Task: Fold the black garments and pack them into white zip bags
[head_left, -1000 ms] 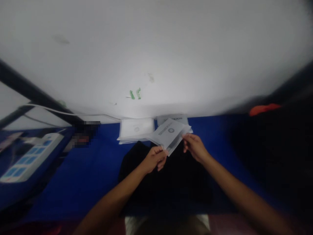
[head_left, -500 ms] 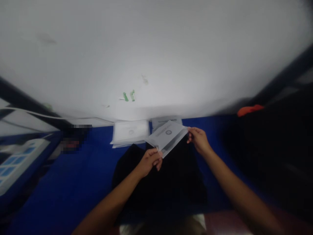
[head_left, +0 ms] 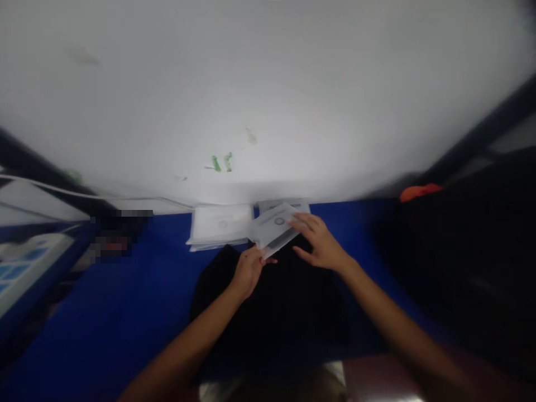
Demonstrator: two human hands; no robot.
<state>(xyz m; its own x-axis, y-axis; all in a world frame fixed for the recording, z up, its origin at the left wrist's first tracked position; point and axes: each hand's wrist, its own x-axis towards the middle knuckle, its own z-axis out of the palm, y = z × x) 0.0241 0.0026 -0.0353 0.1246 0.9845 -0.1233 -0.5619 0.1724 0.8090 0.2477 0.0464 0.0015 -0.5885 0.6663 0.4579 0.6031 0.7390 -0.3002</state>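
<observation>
The left hand (head_left: 248, 268) pinches the near corner of a pale printed packet (head_left: 271, 226), between thumb and fingers. The right hand (head_left: 320, 243) is spread, thumb well apart from the fingers, which reach over the packet's right end; whether their tips press on it I cannot tell. The packet lies slantwise above a black cloth (head_left: 285, 307), overlapping a grey packet (head_left: 264, 206) behind it. Just to its left is a pile (head_left: 221, 218) of white packets, on the blue table (head_left: 138, 296) near the wall (head_left: 293, 100). A white cable (head_left: 125, 197) runs along the wall toward the pile.
</observation>
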